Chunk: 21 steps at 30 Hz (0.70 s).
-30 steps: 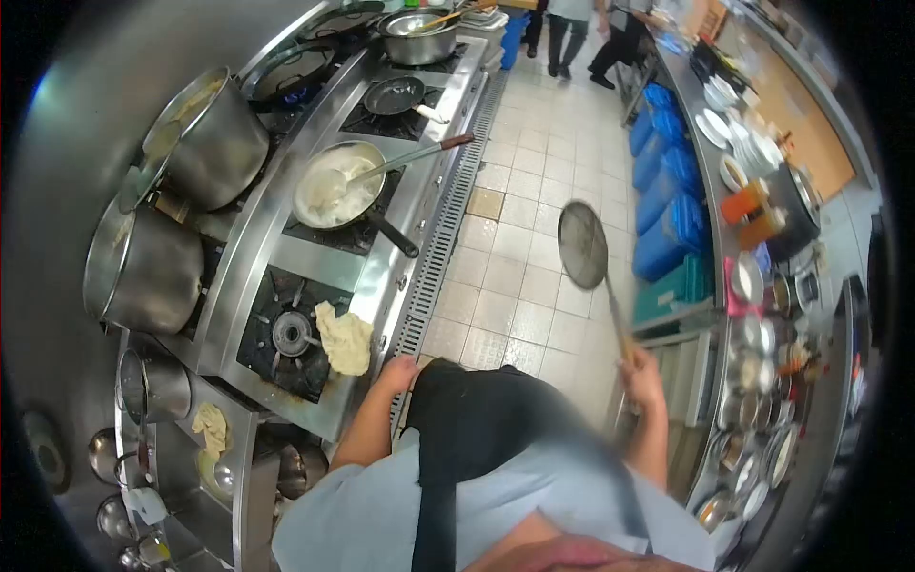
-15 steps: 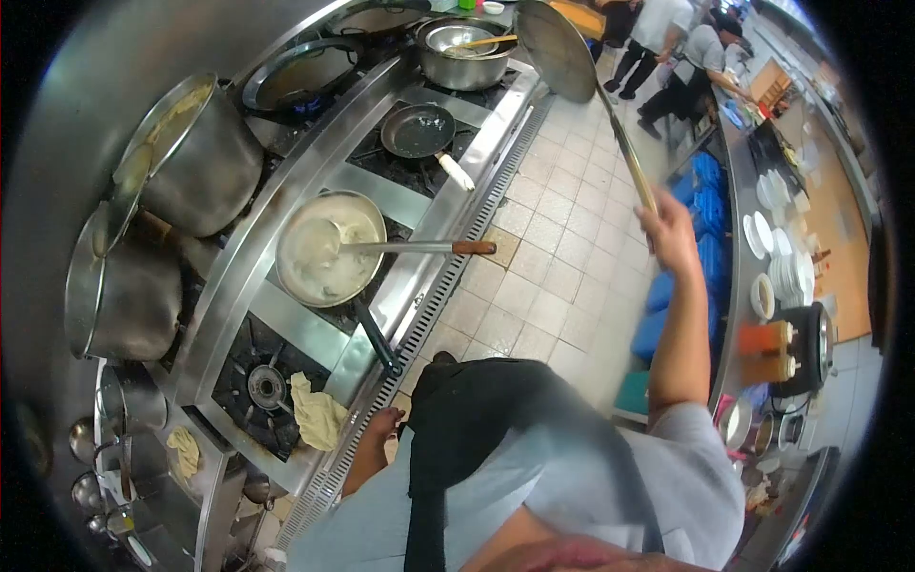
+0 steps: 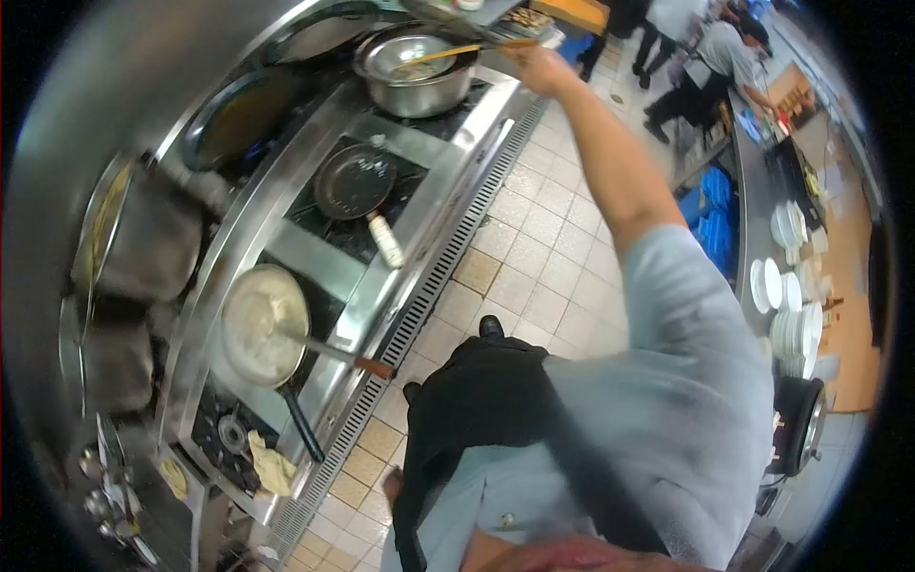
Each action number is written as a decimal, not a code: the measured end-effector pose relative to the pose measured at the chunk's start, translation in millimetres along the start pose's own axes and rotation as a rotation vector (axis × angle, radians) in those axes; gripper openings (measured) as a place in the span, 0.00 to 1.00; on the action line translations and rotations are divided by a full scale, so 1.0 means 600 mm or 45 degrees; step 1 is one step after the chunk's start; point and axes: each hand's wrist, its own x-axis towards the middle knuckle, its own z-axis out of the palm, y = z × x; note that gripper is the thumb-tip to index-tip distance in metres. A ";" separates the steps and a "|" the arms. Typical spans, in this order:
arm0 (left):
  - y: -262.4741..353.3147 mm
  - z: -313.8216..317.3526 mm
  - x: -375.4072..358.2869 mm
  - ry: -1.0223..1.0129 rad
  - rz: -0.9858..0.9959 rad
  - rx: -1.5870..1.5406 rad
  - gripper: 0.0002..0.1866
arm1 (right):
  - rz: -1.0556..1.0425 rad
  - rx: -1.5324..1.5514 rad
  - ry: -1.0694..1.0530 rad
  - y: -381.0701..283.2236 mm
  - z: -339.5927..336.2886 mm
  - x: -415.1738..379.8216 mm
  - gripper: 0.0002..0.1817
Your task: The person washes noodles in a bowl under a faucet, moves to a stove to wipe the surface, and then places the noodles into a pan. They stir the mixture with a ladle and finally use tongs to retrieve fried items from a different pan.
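My right hand (image 3: 541,69) reaches to the far end of the stove, fingers closed round the handle of a long-handled skimmer (image 3: 440,11). The skimmer's wide head lies near the top edge of the view, partly cut off. Just below it stands a steel pot (image 3: 421,98) with a metal bowl (image 3: 412,59) in it. A yellow-handled utensil (image 3: 448,53) rests across that bowl, its end close to my fingers. My left hand (image 3: 392,484) hangs low beside the black apron, mostly hidden, its fingers not clear.
On the stove are a small frying pan (image 3: 355,181) and a pan of pale liquid (image 3: 250,343) with a ladle (image 3: 338,355) in it. A cloth (image 3: 272,464) lies by the front burner. Stacked plates (image 3: 799,334) line the right counter. Two people work at the back right.
My right hand has swung forward and left with the skimmer, from over the floor to the stove's far end. The body has stepped forward; the nearer pans appear lower in view.
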 end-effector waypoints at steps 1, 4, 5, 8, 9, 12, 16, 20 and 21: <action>0.001 0.033 -0.011 -0.004 -0.038 0.019 0.16 | 0.073 0.069 -0.057 0.010 0.009 0.029 0.19; 0.029 0.108 -0.043 -0.019 -0.114 0.052 0.18 | 0.044 -0.032 -0.123 0.046 0.055 0.103 0.18; 0.038 0.124 -0.052 -0.019 -0.132 0.046 0.19 | 0.100 -0.067 -0.251 0.031 0.044 0.105 0.17; 0.055 0.154 -0.078 0.004 -0.159 -0.008 0.21 | 0.066 -0.243 -0.271 0.053 0.074 0.135 0.16; 0.057 0.159 -0.096 0.026 -0.168 -0.043 0.22 | -0.036 -0.289 -0.160 0.081 0.105 0.147 0.16; 0.051 0.164 -0.140 0.103 -0.181 -0.184 0.24 | -0.036 -0.278 -0.080 0.059 0.103 0.125 0.16; 0.052 0.166 -0.174 0.213 -0.140 -0.391 0.27 | -0.324 0.171 0.355 0.004 0.100 -0.009 0.22; 0.070 0.166 -0.177 0.281 -0.056 -0.435 0.29 | -0.264 1.190 -0.510 -0.095 0.151 -0.218 0.22; 0.076 0.164 -0.181 0.275 -0.050 -0.422 0.28 | -0.190 1.379 -0.786 -0.123 0.175 -0.272 0.21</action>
